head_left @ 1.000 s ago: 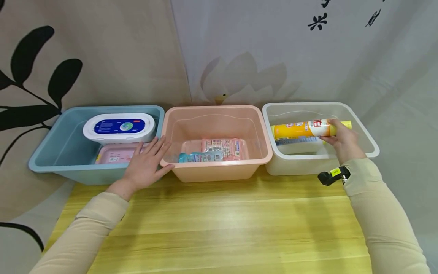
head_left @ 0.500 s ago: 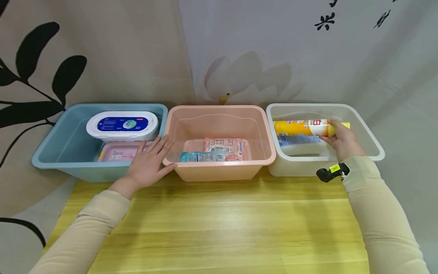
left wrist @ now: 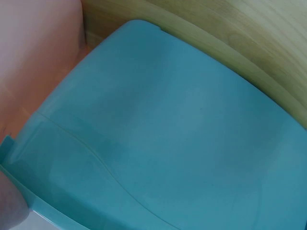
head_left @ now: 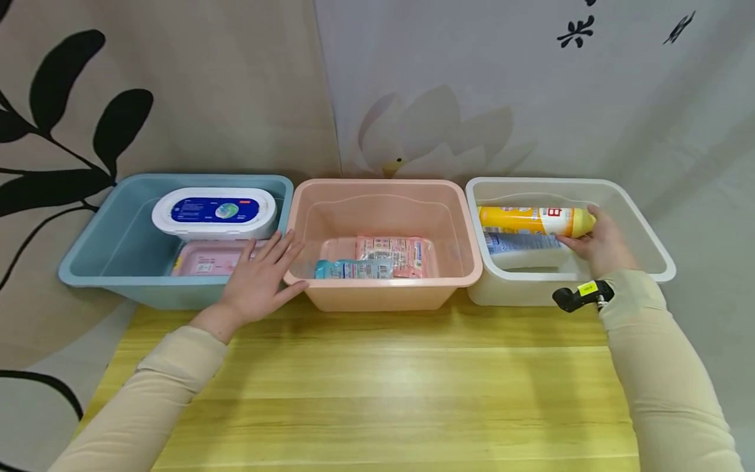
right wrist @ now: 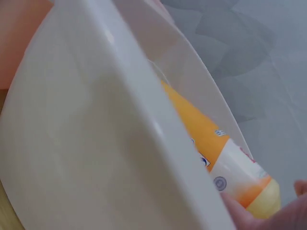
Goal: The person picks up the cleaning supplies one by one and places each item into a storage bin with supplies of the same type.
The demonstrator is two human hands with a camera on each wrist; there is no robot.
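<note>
In the head view, my right hand (head_left: 607,246) is at the capped end of a yellow spray-style can (head_left: 519,220) with a white band. The can lies lengthwise inside the white bin (head_left: 616,288), above a white bottle with a blue label (head_left: 522,242). Seen from the right wrist, the thumb (right wrist: 242,215) is by the can's lower side, while a fingertip (right wrist: 301,187) stands apart from the pale yellow cap (right wrist: 266,200). My left hand (head_left: 256,278), fingers spread, rests on the adjoining rims of the blue bin (head_left: 135,282) and pink bin (head_left: 383,295).
The blue bin holds a white oval-ended box (head_left: 215,213) with a blue label, over a pink pack (head_left: 206,259). Inside the pink bin lie a pink packet (head_left: 395,255) and a light-blue tube-like pack (head_left: 354,269). A wooden table (head_left: 377,387) extends in front; printed curtains hang behind.
My right hand has slid back from over the can toward its capped end, and its grip has loosened. The left hand stays put. The view has shifted slightly.
</note>
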